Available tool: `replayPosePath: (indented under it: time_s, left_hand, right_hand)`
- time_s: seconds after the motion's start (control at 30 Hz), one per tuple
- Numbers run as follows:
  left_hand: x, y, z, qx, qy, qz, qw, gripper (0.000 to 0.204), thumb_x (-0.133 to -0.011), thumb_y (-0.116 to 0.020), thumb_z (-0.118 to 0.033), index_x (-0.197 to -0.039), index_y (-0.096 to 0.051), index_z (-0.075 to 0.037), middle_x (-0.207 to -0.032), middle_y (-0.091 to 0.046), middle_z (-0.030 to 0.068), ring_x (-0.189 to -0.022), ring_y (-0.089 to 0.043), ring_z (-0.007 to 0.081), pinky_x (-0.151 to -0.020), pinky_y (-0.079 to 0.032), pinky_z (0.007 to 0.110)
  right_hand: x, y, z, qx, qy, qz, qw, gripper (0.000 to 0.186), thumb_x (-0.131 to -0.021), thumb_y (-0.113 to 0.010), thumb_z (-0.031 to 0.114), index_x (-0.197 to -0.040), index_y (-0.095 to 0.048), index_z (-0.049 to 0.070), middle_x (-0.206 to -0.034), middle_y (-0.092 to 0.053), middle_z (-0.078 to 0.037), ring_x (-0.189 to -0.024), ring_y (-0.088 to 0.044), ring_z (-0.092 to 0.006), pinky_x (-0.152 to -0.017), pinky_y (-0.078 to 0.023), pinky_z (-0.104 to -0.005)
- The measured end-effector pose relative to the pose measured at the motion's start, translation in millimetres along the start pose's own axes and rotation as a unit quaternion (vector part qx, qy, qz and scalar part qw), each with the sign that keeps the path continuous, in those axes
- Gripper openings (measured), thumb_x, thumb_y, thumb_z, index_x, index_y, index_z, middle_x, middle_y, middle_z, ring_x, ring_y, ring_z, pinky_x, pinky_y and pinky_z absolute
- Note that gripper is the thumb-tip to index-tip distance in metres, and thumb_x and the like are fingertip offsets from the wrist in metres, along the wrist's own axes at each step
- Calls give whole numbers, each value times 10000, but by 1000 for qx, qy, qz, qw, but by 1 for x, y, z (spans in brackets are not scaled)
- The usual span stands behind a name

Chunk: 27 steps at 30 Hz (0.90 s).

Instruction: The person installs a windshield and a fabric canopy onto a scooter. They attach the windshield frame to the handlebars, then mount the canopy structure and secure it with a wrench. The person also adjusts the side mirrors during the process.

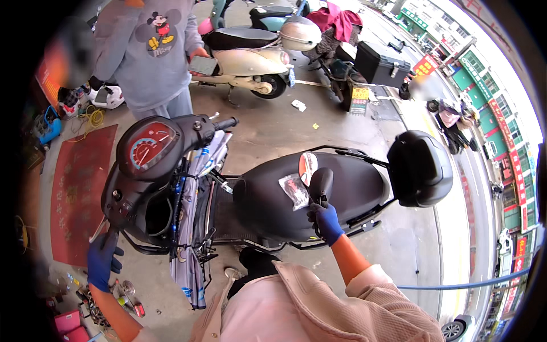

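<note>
A black scooter stands across in front of me, its dashboard (149, 147) at the left and its long dark seat (268, 182) in the middle. My left hand (104, 259), in a blue glove, is curled around the near handlebar grip below the brake lever. In the same kind of glove, my right hand (326, 221) holds a black rear-view mirror (322, 183) by its stem over the seat. A second mirror (308, 165) lies on the seat, glass up. Beside it is a clear plastic bag (293, 191) of small parts. A folded umbrella (188, 239) is strapped behind the handlebar.
A black top box (420, 168) sits at the scooter's rear. Across from me a person in a grey sweatshirt (151, 68) holds a phone (202, 65). Parked scooters (250, 62) stand beyond. Tools and parts (128, 290) lie on the ground lower left, near a red mat (80, 194).
</note>
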<state>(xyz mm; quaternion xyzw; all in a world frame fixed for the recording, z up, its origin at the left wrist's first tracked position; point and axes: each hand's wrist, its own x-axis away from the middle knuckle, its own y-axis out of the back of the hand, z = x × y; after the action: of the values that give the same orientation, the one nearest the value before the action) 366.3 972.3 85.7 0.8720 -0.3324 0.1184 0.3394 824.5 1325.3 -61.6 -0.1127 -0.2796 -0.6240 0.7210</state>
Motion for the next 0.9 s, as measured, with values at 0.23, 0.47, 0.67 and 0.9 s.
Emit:
replayPosePath:
  time_s: [0.23, 0.47, 0.67, 0.9]
  left_hand:
    - [1, -53, 81, 41, 53, -101, 993, 357, -916, -558, -449, -937, -531, -93, -497, -465, 57, -293, -424, 169, -271, -321, 300]
    - [18, -91, 101, 68, 45, -159, 984, 436, -901, -558, -499, -894, -567, -63, -479, -442, 49, -294, -421, 163, -271, -329, 289]
    - [54, -145, 49, 132, 68, -186, 971, 328, -900, -613, -383, -846, -526, -71, -542, -489, 24, -363, -466, 110, -329, -368, 264]
    - [67, -164, 33, 158, 131, -232, 951, 343, -871, -649, -372, -786, -557, -53, -566, -527, 24, -407, -486, 91, -372, -392, 247]
  right_hand:
    - [-53, 66, -2, -136, 28, -7, 990, 104, -843, -605, 150, -879, -597, 52, -694, -599, -69, -537, -544, -155, -477, -431, -292]
    - [-124, 113, 44, -269, -33, 28, 962, 105, -876, -598, 186, -830, -578, 94, -638, -560, -43, -520, -525, -169, -462, -402, -274]
    - [-195, 190, 40, 93, -7, 21, 995, 175, -826, -670, 210, -732, -586, 88, -579, -527, -21, -457, -490, -148, -418, -376, -295]
    - [-202, 194, 51, 397, 103, -125, 904, 284, -692, -701, 241, -879, -713, 27, -792, -701, -131, -748, -668, -238, -686, -497, -379]
